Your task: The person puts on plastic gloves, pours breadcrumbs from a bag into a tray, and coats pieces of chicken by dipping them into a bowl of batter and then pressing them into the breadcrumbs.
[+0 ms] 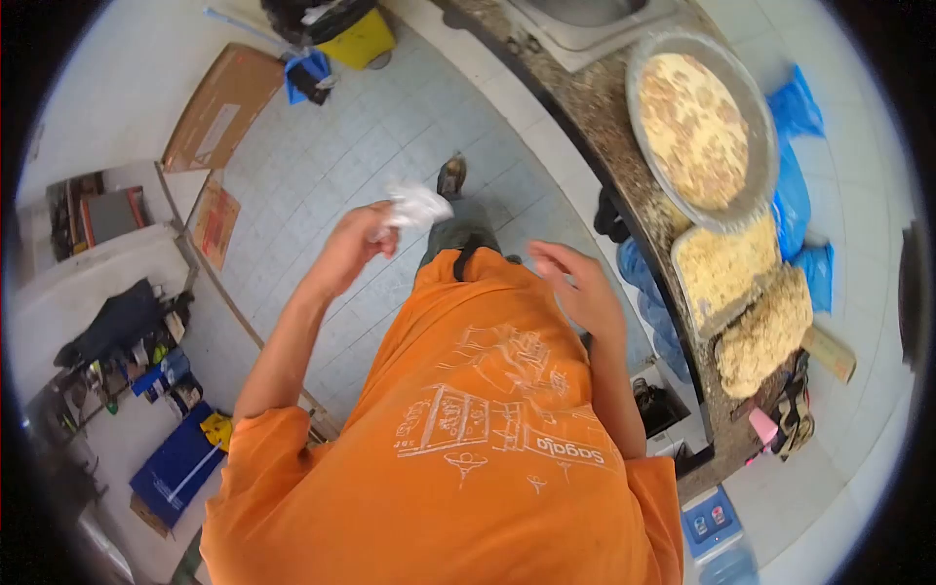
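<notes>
A crumpled white cloth or paper is pinched in the fingers of my left hand, held out over the tiled floor. On the other side of my body, my right hand hangs in the air with its fingers stretched out and nothing in it. An orange shirt with white print covers my torso. Neither hand touches the counter on the right.
The dark stone counter carries a large round pan of pale food, a tray and a doughy mass. Blue bags lie by the wall. Cardboard and a yellow bin stand beyond the floor.
</notes>
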The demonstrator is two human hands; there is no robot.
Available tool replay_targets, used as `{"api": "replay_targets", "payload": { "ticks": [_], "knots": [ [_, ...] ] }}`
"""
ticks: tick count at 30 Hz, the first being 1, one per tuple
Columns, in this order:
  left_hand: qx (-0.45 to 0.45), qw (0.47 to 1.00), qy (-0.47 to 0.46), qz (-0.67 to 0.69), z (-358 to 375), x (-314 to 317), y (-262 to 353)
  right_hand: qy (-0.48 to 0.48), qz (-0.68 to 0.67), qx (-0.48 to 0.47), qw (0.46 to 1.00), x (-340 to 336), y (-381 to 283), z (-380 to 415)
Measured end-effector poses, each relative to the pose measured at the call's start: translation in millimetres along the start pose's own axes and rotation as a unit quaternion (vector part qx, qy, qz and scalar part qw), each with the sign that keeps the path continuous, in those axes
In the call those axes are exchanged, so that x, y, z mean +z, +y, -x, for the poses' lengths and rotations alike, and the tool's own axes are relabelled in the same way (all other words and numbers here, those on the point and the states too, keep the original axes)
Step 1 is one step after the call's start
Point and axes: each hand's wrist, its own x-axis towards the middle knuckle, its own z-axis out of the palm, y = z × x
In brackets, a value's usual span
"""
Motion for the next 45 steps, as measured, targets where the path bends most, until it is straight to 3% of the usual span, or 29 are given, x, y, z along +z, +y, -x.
{"api": "replay_targets", "payload": {
  "ticks": [2, 4, 6, 8, 10, 11, 14, 16, 17, 19, 20, 22, 26, 28, 29, 31, 33, 34, 35, 37, 38, 40, 41, 42, 45],
  "knots": [
    [0.035, 0.997, -0.058, -0.033, 7.3, 58.3, 5.6, -0.021, -0.213, -0.046, 0.976, 20.4, -7.4, 2.1],
    [0.093, 0.973, -0.129, -0.165, 19.1, 102.6, 5.5, 0.004, -0.267, -0.038, 0.963, 30.6, -38.8, 13.4],
    [0.101, 0.970, -0.151, -0.163, 27.4, 122.6, 2.2, 0.021, -0.325, -0.034, 0.945, 23.8, -40.2, 23.4],
    [0.103, 0.968, -0.163, -0.161, 31.2, 130.9, -1.7, 0.168, -0.405, -0.066, 0.897, 17.9, -24.9, 27.1],
    [0.178, 0.958, -0.134, -0.183, 32.5, 132.7, -8.0, 0.233, -0.412, -0.098, 0.875, 6.3, -22.1, 38.9],
    [0.179, 0.956, -0.140, -0.187, 33.6, 135.9, -10.1, 0.292, -0.417, -0.125, 0.852, -0.2, -23.4, 46.4],
    [0.165, 0.955, -0.135, -0.206, 35.7, 147.1, -16.3, 0.319, -0.363, -0.141, 0.864, -9.6, -25.7, 67.1],
    [0.322, 0.919, -0.104, -0.201, 36.9, 158.9, -25.9, 0.349, -0.327, -0.150, 0.866, -11.8, -30.3, 79.4],
    [0.324, 0.917, -0.112, -0.203, 37.2, 161.9, -26.5, 0.378, -0.291, -0.134, 0.868, -13.4, -33.5, 85.4],
    [0.451, 0.860, -0.065, -0.230, 38.5, 167.6, -27.2, 0.413, -0.255, -0.120, 0.866, -14.6, -31.3, 92.2],
    [0.453, 0.859, -0.071, -0.230, 41.4, 172.0, -27.2, 0.422, -0.252, -0.116, 0.863, -15.5, -24.8, 90.9],
    [0.387, 0.910, -0.058, -0.134, 49.2, 180.6, -25.9, 0.434, -0.247, -0.115, 0.858, -16.2, -20.1, 94.5],
    [0.369, 0.917, -0.066, -0.138, 42.0, 175.8, -25.9, 0.363, -0.401, -0.117, 0.833, -20.6, -5.3, 103.2],
    [0.314, 0.946, -0.049, -0.067, 45.8, 182.8, -20.8, 0.332, -0.441, -0.134, 0.823, -22.4, 7.3, 106.8],
    [0.315, 0.945, -0.050, -0.067, 48.7, 189.2, -18.0, 0.332, -0.409, -0.131, 0.840, -22.6, 11.6, 109.3],
    [0.281, 0.955, -0.028, 0.089, 53.3, 200.7, -14.7, 0.332, -0.375, -0.129, 0.856, -18.3, 18.0, 108.1],
    [0.282, 0.957, -0.027, 0.062, 55.7, 194.7, -15.2, 0.459, -0.208, -0.187, 0.843, -6.3, 21.3, 102.9],
    [0.284, 0.958, -0.026, 0.035, 57.1, 192.4, -15.5, 0.459, -0.208, -0.187, 0.843, -4.2, 15.7, 106.7],
    [0.285, 0.958, -0.026, 0.034, 59.3, 192.5, -15.3, 0.456, -0.007, -0.277, 0.846, -2.7, 5.3, 112.8],
    [0.301, 0.950, -0.057, -0.053, 64.7, 194.4, -15.1, 0.433, 0.193, -0.353, 0.807, 10.3, -4.9, 117.3],
    [0.301, 0.950, -0.057, -0.056, 64.7, 197.1, -17.0, 0.349, 0.119, -0.352, 0.860, 24.5, -10.0, 113.7],
    [0.321, 0.936, -0.131, -0.053, 63.9, 202.5, -21.0, 0.261, 0.043, -0.347, 0.900, 37.5, -10.3, 111.7],
    [0.322, 0.936, -0.132, -0.053, 66.5, 201.1, -19.4, 0.157, -0.152, -0.281, 0.935, 40.5, -4.8, 109.5],
    [0.306, 0.939, -0.123, -0.094, 69.6, 198.1, -15.7, 0.042, -0.337, -0.200, 0.919, 42.8, 0.7, 106.6],
    [0.286, 0.939, -0.109, -0.159, 73.6, 182.4, -7.5, 0.065, -0.344, -0.166, 0.922, 30.2, 26.2, 112.6]
  ]
}}
